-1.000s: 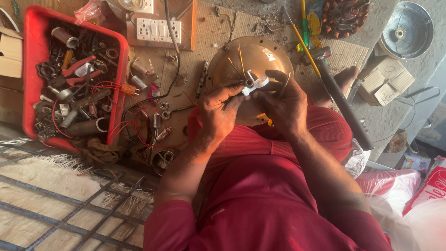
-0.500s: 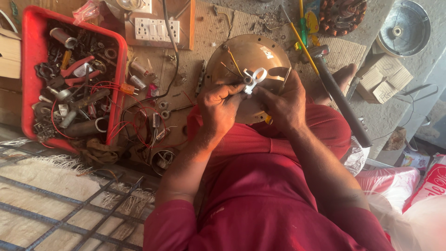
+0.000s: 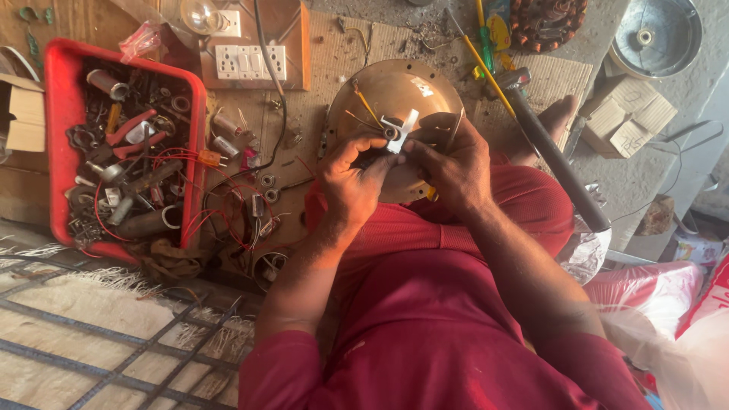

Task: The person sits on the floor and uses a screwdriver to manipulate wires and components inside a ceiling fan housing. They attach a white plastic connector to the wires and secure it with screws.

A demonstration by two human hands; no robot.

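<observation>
The left hand (image 3: 353, 178) and right hand (image 3: 448, 163) meet over a round bronze-coloured metal dome housing (image 3: 395, 95) that rests against the person's lap, close enough to steady the work. Both hands pinch a small white bracket with a dark ring (image 3: 399, 130), fingertips narrowed around it, at 12 o'clock from the knuckles; which hand bears its weight is hard to tell. Thin yellow wires (image 3: 363, 102) rise from the housing toward it. At 9 o'clock sits a red plastic tray of metal parts and tools (image 3: 52, 137), within arm's reach. A white switch-and-socket board on wood (image 3: 250, 61) lies at 11 o'clock, and a long dark-handled hammer (image 3: 554, 156) at 3 o'clock.
</observation>
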